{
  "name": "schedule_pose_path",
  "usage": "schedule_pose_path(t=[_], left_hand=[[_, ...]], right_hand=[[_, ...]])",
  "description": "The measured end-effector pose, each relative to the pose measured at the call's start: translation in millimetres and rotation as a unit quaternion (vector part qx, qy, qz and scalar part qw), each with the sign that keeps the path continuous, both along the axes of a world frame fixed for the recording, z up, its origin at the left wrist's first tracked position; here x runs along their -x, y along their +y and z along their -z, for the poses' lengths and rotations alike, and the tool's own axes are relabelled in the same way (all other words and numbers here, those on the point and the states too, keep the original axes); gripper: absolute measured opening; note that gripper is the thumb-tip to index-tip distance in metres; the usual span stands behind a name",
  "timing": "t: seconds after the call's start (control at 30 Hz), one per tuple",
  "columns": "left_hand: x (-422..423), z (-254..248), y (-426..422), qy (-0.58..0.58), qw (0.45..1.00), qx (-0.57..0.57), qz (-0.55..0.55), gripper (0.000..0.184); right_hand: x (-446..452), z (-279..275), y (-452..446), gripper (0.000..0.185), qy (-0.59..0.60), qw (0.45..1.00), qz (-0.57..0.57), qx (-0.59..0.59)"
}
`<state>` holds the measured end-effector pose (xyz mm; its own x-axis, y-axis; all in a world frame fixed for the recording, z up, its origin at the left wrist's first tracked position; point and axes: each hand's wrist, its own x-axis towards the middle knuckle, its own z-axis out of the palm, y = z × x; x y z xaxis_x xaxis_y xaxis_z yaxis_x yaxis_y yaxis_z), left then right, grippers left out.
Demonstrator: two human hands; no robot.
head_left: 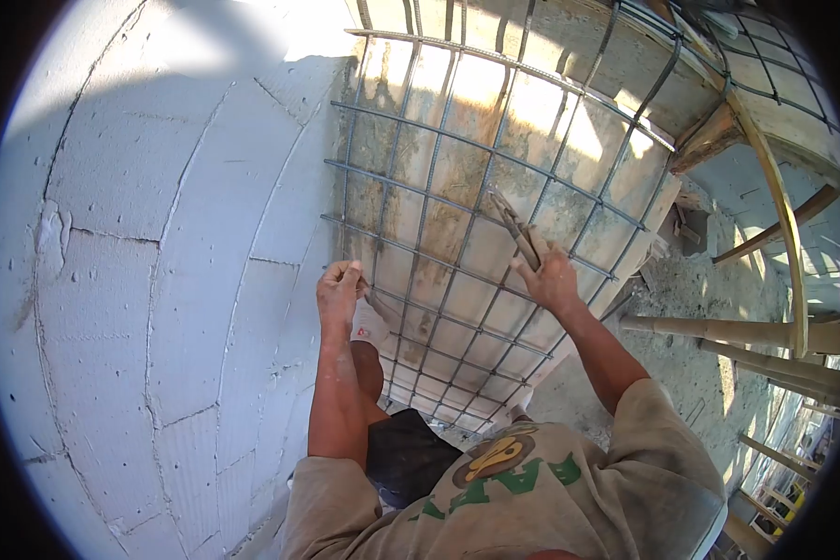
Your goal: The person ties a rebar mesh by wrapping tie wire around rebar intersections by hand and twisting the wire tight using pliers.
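Note:
My right hand (pixel 553 278) is closed around the handles of a pair of pincers (pixel 516 229). Their jaws point up and left, close to a crossing of the rebar grid (pixel 443 133). To the left, my left hand (pixel 339 287) is raised beside the grid's left edge with thumb and fingers pinched together. Whatever is between those fingertips, if anything, is too small to make out. Behind the bars lies a stained board panel (pixel 481 112).
A white block wall (pixel 196 261) runs along the left. On the right are wooden poles (pixel 719 329), a curved timber strip (pixel 775 205) and rough, debris-strewn ground (pixel 686 289). More rebar (pixel 770 65) shows at the upper right.

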<state>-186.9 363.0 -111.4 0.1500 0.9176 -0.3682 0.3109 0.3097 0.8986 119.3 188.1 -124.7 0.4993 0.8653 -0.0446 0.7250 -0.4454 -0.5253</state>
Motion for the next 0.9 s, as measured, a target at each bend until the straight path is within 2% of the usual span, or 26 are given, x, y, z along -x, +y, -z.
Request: schedule_pose_path(t=[0.07,0.13,0.2,0.3,0.4,0.57,0.67,0.77,0.83,0.87,0.9], left_hand=[[-6,-15,-25,-0.033,0.999,-0.004,-0.007,0.018],[-3,-25,-55,-0.074,0.997,0.003,-0.016,0.018],[5,-30,-80,-0.079,0.996,0.017,-0.037,0.019],[11,-42,-112,-0.097,0.993,0.025,-0.060,0.019],[8,-52,-133,-0.097,0.993,0.009,-0.065,0.020],[-8,-66,-150,-0.098,0.992,-0.020,-0.070,0.023],[-16,-75,-163,-0.087,0.993,-0.041,-0.070,0.024],[-21,-83,-185,-0.080,0.992,-0.062,-0.076,0.023],[-33,-98,-207,-0.081,0.994,-0.025,-0.068,0.022],[-39,-100,-220,-0.081,0.995,-0.006,-0.064,0.022],[-45,-86,-231,-0.084,0.996,-0.016,-0.040,0.022]], right_hand=[[-51,-16,-6,0.067,-0.118,0.992,0.000,-0.038],[-93,-31,-12,0.069,-0.175,0.982,0.015,-0.066],[-125,-59,-16,0.068,-0.230,0.973,0.021,-0.021],[-160,-71,-21,0.066,-0.304,0.952,0.039,0.003],[-175,-60,-25,0.065,-0.286,0.956,0.039,0.056],[-172,-28,-30,0.062,-0.253,0.961,0.093,0.067],[-164,-28,-34,0.062,-0.286,0.953,0.089,0.052],[-122,-35,-38,0.061,-0.218,0.973,0.043,-0.058],[-69,-46,-54,0.057,-0.018,0.990,-0.088,-0.105],[-35,-63,-74,0.054,0.107,0.976,-0.145,-0.120],[-3,-68,-97,0.055,0.167,0.959,-0.202,-0.107]])
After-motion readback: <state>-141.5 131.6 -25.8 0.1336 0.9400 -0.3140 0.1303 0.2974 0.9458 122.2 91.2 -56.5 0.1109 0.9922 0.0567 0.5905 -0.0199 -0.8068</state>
